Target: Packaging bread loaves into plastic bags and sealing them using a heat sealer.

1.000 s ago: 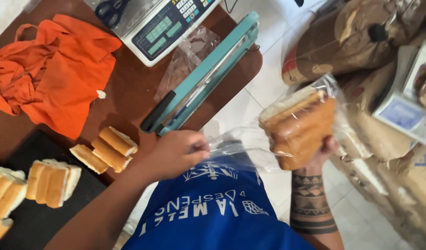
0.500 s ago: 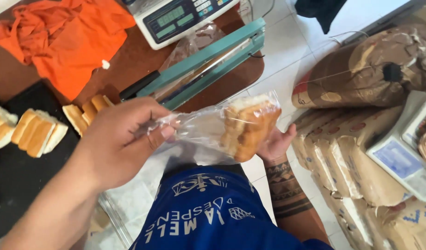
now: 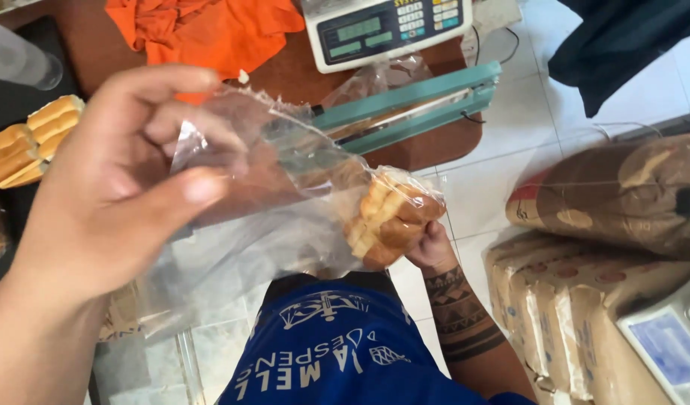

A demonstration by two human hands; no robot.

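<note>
Bagged bread stretched between two hands.
The clear plastic bag [image 3: 285,187] ran lengthwise from the bread slices [image 3: 390,217], cupped underneath by the right hand [image 3: 427,251], leftward to its mouth, pinched closed in the left hand [image 3: 112,195], before the teal sealer [image 3: 412,109].

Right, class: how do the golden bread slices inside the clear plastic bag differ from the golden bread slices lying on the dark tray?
The bagged bread slices are wrapped in the clear plastic bag and held up off the table; the tray bread slices lie unwrapped on the dark tray. The bagged ones rest on the right hand; no hand touches the tray ones. Both look golden-crusted.
</note>
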